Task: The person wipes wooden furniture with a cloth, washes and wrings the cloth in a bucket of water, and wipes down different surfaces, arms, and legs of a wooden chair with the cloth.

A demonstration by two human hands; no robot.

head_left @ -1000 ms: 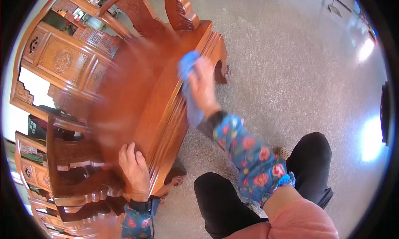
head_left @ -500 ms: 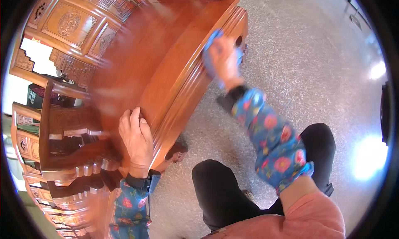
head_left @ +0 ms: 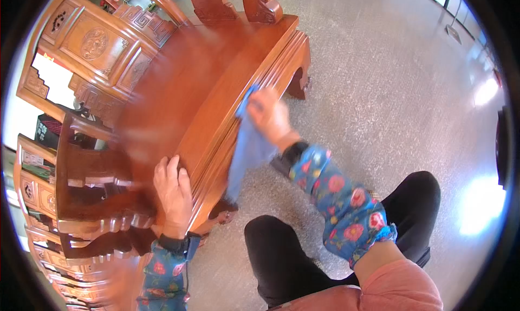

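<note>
A polished reddish-brown wooden chair [head_left: 179, 94] with a wide seat fills the left half of the view. My right hand [head_left: 269, 116] grips a blue cloth [head_left: 250, 148] and presses it to the grooved front edge of the seat. Part of the cloth hangs down below the fingers; hand and cloth are somewhat blurred. On the near corner of the seat rests my left hand [head_left: 173, 194], palm down with fingers stretched out and nothing in it.
Carved backrest panels [head_left: 92, 43] rise at the upper left. More carved wooden chairs [head_left: 40, 197] line the left side. Speckled grey floor [head_left: 363, 94] extends to the right. My bent knees [head_left: 276, 246] are just below the seat edge. A long-handled dustpan-like object [head_left: 454, 35] stands far off.
My right hand has moved the cloth along the front edge toward me, down and left in view. The cloth now hangs longer. My left hand stays on the seat; the view has shifted slightly.
</note>
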